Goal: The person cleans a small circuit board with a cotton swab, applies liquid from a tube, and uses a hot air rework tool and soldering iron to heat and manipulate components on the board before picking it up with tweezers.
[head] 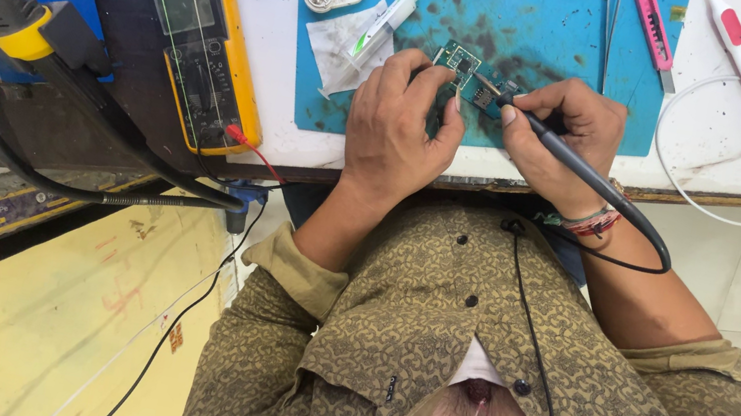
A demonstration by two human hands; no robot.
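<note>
Looking down, I see my left hand (397,126) pinning the small green circuit board (460,61) on the teal mat (543,35), just beyond my knuckles. My right hand (561,135) grips the soldering iron (580,169) pen-style, its long axis slanting up-left so the tip meets the board's right edge, between both hands.

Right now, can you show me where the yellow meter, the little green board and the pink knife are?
yellow meter (204,47): head view, middle of its dark face.
little green board (459,59): head view, its upper corner above the fingers.
pink knife (654,22): head view, middle of its handle.
</note>
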